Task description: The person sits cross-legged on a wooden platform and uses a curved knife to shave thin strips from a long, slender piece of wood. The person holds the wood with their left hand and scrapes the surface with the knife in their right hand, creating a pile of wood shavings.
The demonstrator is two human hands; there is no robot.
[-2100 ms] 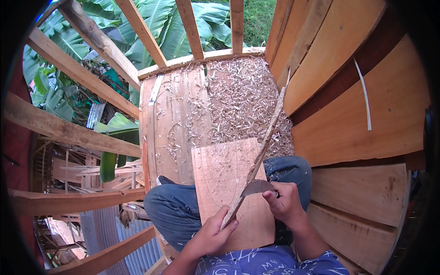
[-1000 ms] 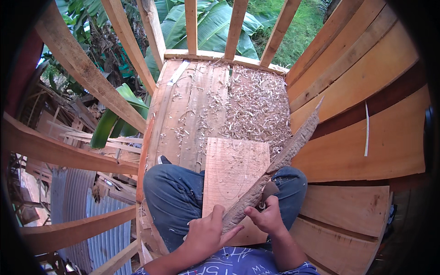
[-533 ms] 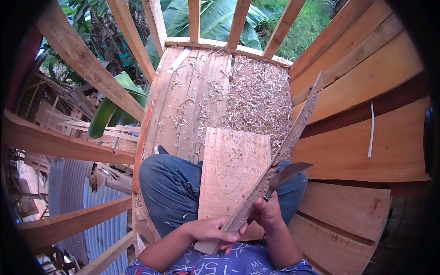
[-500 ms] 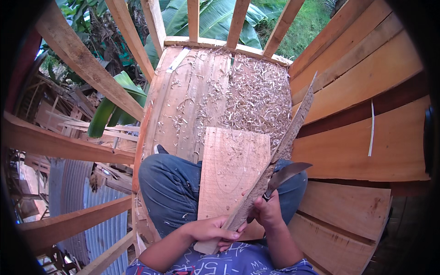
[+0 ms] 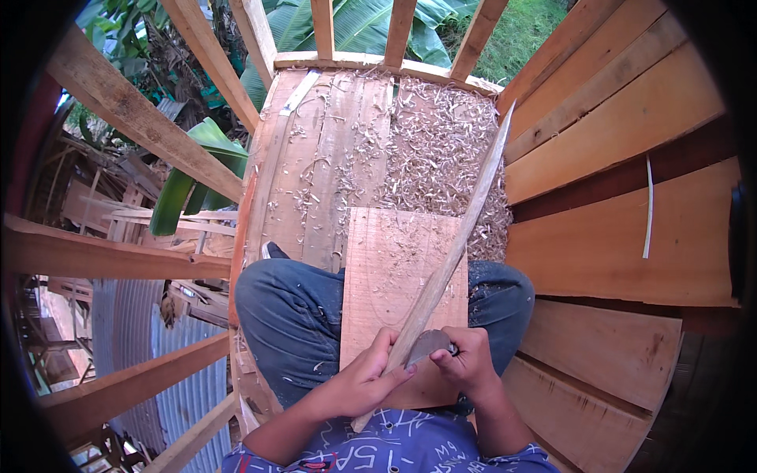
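Heaps of shavings cover the floor at upper centre — much carving looks done. On the lap, a board backs the stick, slanting up right. Left hand grips its low end; right hand clasps the knife — shaving seems unfinished.

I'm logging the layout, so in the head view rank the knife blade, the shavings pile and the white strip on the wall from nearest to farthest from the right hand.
1. Knife blade: in the right hand.
2. Shavings pile: ahead on the floor.
3. White strip: on the right wall; roughly as far as the pile, too close to call.
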